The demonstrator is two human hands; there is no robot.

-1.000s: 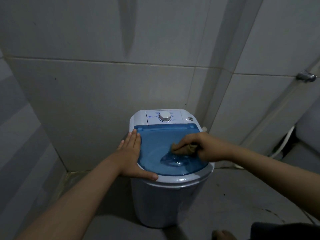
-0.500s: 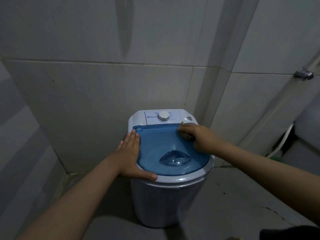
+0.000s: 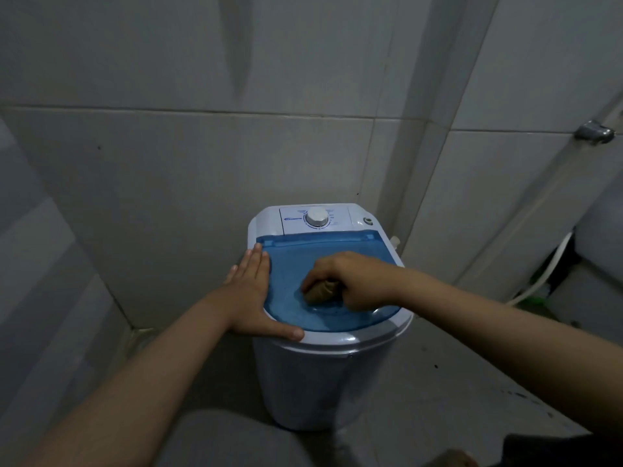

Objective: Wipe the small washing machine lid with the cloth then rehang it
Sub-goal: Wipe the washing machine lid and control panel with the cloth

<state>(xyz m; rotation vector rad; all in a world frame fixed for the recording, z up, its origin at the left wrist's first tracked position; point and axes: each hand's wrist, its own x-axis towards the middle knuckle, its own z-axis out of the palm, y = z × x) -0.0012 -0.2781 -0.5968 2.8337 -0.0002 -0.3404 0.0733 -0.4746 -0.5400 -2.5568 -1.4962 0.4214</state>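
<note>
A small white washing machine (image 3: 320, 382) stands in a tiled corner, its translucent blue lid (image 3: 290, 264) closed. My right hand (image 3: 357, 278) is shut on a bunched brown cloth (image 3: 320, 289) and presses it onto the middle of the lid. My left hand (image 3: 253, 291) lies flat with fingers together on the lid's left edge, thumb along the white front rim. The lid's recessed handle is mostly hidden under my right hand.
A white dial (image 3: 317, 216) sits on the control panel behind the lid. Tiled walls close in at the back and left. A metal fitting (image 3: 593, 132) is on the right wall, with a white hose (image 3: 546, 274) running down below it.
My right hand has carried the cloth from the lid's back right corner toward the middle and front. The left hand has stayed in place on the left edge.
</note>
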